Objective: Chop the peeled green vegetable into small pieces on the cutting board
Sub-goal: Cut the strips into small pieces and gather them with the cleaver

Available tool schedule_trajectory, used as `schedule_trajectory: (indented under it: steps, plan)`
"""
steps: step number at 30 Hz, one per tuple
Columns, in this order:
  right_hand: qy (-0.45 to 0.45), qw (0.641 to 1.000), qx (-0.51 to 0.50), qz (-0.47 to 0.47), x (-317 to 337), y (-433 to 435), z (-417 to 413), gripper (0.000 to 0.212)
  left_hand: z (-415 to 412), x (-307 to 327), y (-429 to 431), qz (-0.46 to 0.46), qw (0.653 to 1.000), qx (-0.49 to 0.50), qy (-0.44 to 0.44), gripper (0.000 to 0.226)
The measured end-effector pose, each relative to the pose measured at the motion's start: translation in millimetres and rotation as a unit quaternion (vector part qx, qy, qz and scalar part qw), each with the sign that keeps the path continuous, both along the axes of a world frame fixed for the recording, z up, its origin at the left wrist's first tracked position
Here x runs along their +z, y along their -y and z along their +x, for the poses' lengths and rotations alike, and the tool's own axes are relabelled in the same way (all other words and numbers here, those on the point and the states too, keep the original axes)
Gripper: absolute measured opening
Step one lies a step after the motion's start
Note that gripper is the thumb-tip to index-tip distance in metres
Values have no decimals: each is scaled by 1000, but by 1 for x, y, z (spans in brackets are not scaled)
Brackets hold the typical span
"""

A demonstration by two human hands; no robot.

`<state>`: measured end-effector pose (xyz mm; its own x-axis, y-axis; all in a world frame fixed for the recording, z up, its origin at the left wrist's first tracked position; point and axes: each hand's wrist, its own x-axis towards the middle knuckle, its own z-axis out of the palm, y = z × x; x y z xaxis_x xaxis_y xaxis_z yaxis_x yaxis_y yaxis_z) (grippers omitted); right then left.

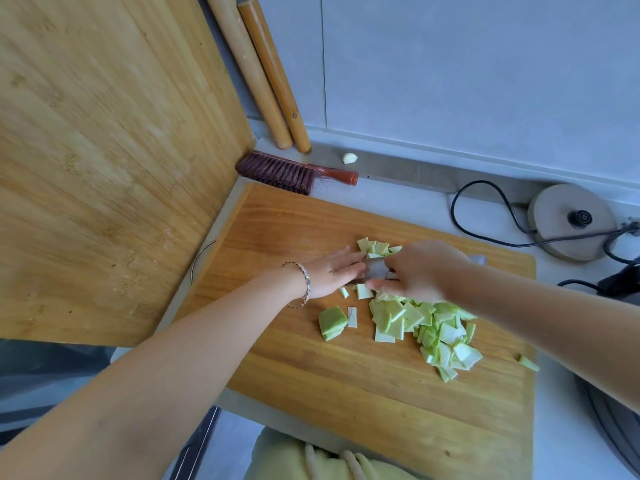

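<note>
A wooden cutting board (311, 375) lies on the counter. A heap of thin pale-green vegetable pieces (426, 323) sits at its right middle. A small uncut stack (332, 322) lies to the heap's left, and a few more pieces (375, 247) lie farther back. My right hand (422, 271) grips a knife (375, 269) above the heap; the blade is blurred and mostly hidden by the hand. My left hand (329, 275), with a bracelet on its wrist, reaches in with straight fingers that touch the flat of the blade.
A large bamboo board (104, 150) leans upright at the left. Two rolling pins (263, 74) stand in the corner, with a red brush (287, 171) and a garlic clove (349, 157) behind the board. A kettle base (571, 220) with a black cord sits at the right.
</note>
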<state>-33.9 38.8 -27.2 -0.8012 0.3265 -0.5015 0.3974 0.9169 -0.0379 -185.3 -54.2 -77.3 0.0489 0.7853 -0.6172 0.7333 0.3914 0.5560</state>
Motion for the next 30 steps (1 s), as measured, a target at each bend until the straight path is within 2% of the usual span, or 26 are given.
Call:
schedule_trajectory:
  steps: [4, 9, 14, 18, 22, 26, 28, 30]
  plan:
    - [2, 998, 45, 36, 3, -11, 6, 63, 0, -4, -8, -42, 999, 21, -26, 47]
    - [-8, 998, 56, 33, -2, -10, 19, 63, -3, -13, -3, 9, 992, 121, -27, 52]
    - [-32, 997, 59, 32, -4, -14, 26, 65, -5, 3, 13, 70, 996, -34, -41, 50]
    - [-16, 994, 90, 52, 0, -15, 25, 65, -11, -2, 29, 36, 998, -29, -39, 47]
    - [-11, 991, 125, 53, 2, -8, 28, 56, -7, -9, 24, 24, 996, -52, -68, 48]
    - [-10, 994, 96, 51, 2, -6, 35, 52, -10, -6, 25, 47, 998, -40, -31, 49]
    - [-10, 996, 71, 52, 4, -8, 37, 51, -14, -4, 30, 59, 994, -84, -24, 57]
    - [-11, 996, 64, 58, 4, -10, 36, 51, -17, -2, 33, 69, 989, -125, -27, 74]
